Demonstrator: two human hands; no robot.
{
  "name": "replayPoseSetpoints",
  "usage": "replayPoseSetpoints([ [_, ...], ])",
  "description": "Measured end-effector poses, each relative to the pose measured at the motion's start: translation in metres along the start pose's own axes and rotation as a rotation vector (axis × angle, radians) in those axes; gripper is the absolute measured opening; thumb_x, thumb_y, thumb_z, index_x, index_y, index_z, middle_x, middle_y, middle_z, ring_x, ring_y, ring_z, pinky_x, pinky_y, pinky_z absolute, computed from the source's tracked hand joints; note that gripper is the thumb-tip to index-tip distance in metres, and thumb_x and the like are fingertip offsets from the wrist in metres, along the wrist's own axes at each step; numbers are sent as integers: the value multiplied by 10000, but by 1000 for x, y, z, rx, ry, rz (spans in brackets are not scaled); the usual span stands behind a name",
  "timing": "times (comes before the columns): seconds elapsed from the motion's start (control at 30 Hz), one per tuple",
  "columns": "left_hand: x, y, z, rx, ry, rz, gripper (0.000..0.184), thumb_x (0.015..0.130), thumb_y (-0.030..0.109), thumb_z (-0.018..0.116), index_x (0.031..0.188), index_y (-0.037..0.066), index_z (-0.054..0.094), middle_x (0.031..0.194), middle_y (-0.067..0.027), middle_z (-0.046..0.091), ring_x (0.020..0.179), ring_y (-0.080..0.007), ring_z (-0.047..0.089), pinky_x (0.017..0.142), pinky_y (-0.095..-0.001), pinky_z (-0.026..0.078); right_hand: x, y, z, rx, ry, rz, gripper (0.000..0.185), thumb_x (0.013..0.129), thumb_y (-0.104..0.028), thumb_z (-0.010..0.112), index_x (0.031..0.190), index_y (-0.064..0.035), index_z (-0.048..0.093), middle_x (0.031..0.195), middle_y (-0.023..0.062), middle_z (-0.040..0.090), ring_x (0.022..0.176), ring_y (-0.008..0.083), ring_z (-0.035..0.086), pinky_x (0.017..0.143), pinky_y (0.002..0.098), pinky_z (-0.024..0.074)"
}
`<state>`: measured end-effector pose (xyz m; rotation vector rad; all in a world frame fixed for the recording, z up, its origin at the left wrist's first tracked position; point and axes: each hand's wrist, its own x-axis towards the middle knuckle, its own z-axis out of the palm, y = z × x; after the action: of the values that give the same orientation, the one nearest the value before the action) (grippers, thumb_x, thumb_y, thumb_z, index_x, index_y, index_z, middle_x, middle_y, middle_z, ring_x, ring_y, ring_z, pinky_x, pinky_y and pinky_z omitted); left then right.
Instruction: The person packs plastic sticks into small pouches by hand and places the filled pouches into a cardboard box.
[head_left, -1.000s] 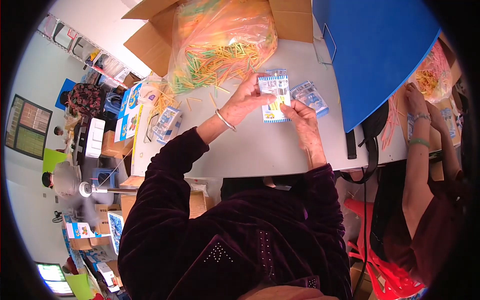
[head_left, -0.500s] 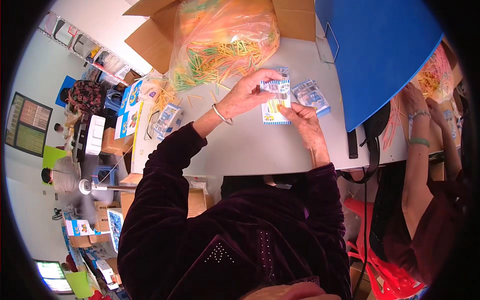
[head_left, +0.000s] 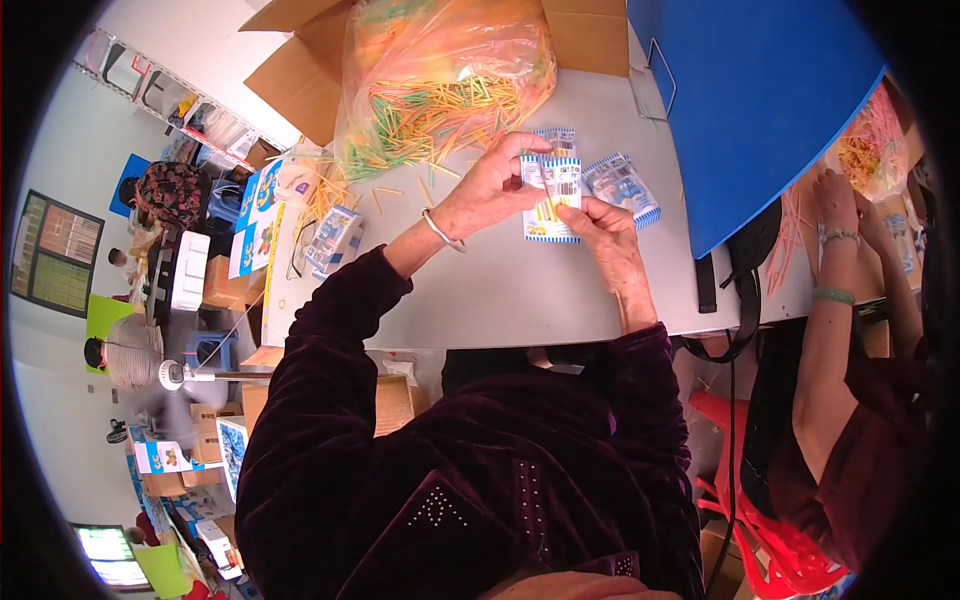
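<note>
Nearer the person than the plastic bag (head_left: 450, 40), the left hand (head_left: 492, 190) and right hand (head_left: 606, 228) are pinching a packet (head_left: 566, 183). Yellow sticks (head_left: 546, 212) are already showing inside; loose sticks (head_left: 430, 120) are lying unpacked in the bag.

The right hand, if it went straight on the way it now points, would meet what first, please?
The right hand would first meet the printed packet that its fingertips touch; beyond it, probably the left hand, though depth is hard to judge.
</note>
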<state>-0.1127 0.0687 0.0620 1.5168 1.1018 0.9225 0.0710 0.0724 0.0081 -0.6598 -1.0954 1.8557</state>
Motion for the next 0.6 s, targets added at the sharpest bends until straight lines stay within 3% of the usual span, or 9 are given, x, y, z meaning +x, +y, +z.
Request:
replayPoseSetpoints([
  [0.23,-2,12,1,-30,-15,91,418,831,28,578,1220,46,425,1123,-37,495,1035,-126,496,893,-270,407,-3,-5,-1,-22,4,13,167,842,-141,625,903,11,658,754,19,638,631,46,530,576,206,429],
  [0.3,-1,13,-3,-39,66,85,247,865,69,551,1105,16,532,1043,-24,528,984,-107,511,863,-256,414,-5,-6,-1,-36,32,19,168,843,-144,625,894,12,658,745,14,633,624,45,524,574,205,426],
  [0.4,1,13,-10,47,87,79,163,888,107,537,992,-6,595,965,-18,559,936,-92,527,823,-243,424,-5,-4,-2,-57,-5,46,172,844,-148,626,892,13,657,739,9,627,621,42,515,572,203,422],
  [0.6,0,21,-22,138,57,36,130,885,84,543,964,0,605,921,-14,574,882,-84,538,780,-228,435,-5,-2,-4,-86,-41,41,179,847,-152,622,900,15,660,734,6,624,621,40,504,568,200,415],
])
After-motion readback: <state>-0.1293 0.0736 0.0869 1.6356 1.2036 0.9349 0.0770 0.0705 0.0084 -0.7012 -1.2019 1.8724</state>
